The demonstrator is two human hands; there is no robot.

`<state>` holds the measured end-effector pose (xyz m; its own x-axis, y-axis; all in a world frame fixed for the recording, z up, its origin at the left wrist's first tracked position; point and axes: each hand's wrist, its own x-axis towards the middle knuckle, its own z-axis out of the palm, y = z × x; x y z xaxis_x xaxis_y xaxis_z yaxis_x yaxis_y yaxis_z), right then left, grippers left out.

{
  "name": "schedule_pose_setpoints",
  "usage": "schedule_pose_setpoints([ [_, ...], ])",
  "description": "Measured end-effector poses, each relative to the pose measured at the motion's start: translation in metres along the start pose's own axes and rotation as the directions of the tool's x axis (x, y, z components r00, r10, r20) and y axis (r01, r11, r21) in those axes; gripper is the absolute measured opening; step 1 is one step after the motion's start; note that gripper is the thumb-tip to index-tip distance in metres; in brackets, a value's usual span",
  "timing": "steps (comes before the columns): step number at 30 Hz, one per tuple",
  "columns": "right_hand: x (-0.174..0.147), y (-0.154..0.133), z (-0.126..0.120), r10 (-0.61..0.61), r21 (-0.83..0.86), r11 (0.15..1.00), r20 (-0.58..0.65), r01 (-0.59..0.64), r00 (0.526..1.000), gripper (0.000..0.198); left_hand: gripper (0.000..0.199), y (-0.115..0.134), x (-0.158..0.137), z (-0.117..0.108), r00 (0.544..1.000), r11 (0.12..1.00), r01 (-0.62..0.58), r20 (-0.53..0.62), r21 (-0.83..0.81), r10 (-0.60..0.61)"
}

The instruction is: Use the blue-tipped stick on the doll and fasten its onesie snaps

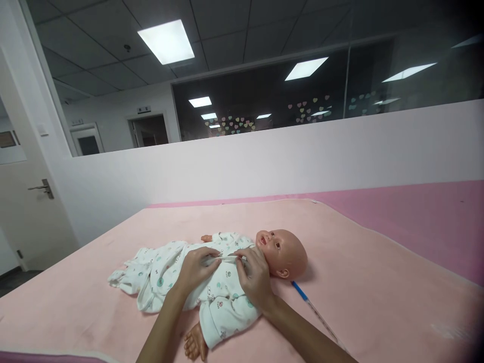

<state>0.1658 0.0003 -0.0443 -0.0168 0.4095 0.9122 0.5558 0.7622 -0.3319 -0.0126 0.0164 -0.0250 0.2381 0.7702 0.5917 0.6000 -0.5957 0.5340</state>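
Observation:
A baby doll (285, 252) lies on its back, its head to the right, on a pink padded cover. It wears a white patterned romper (166, 269) with long sleeves and legs. Over the doll's chest, my left hand (198, 267) pinches the front edge of the romper between thumb and fingers. My right hand (255, 275) grips the same edge nearer the doll's neck. Between the two hands the strip of cloth is drawn straight. Whether a fastener sits under my fingertips cannot be seen.
A thin stick-like thermometer with a blue end (300, 291) lies beside the doll's head, partly behind my right forearm. The pink cover (378, 282) spreads over the table. Behind it rises a white wall (264, 166) with a window above; a door (34, 201) stands at left.

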Motion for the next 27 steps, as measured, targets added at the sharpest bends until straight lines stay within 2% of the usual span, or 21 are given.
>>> schedule_pose_setpoints([
  [3,0.0,0.003,0.002,0.071,0.019,0.997,-0.017,-0.07,0.997,0.011,0.015,-0.005,-0.009,-0.012,0.998,0.998,0.048,0.042,-0.028,-0.047],
  [8,-0.002,0.006,0.004,0.099,0.05,0.994,-0.007,-0.098,0.995,0.011,0.023,-0.019,-0.025,-0.033,0.967,0.962,0.226,0.158,-0.153,-0.201],
  [12,-0.003,0.006,0.004,0.128,0.058,0.99,0.011,-0.129,0.992,0.01,0.02,-0.024,-0.027,-0.041,0.932,0.941,0.26,0.31,-0.218,-0.185],
  [14,-0.003,0.006,0.003,0.143,0.056,0.988,0.029,-0.144,0.989,0.009,0.02,-0.027,-0.027,-0.041,0.928,0.943,0.243,0.337,-0.226,-0.159],
  [22,-0.005,0.008,0.003,0.136,0.045,0.989,0.067,-0.139,0.988,0.011,0.019,-0.048,-0.031,-0.027,0.983,0.985,0.156,0.108,-0.08,-0.147],
  [25,-0.006,0.012,0.004,0.109,0.027,0.994,0.06,-0.11,0.992,0.012,0.017,-0.052,-0.033,-0.02,0.998,0.997,0.059,0.0,0.039,-0.059],
  [27,-0.007,0.013,0.004,0.088,0.019,0.996,0.056,-0.089,0.995,0.012,0.017,-0.052,-0.032,-0.018,0.999,0.989,-0.043,0.012,0.14,0.041],
])
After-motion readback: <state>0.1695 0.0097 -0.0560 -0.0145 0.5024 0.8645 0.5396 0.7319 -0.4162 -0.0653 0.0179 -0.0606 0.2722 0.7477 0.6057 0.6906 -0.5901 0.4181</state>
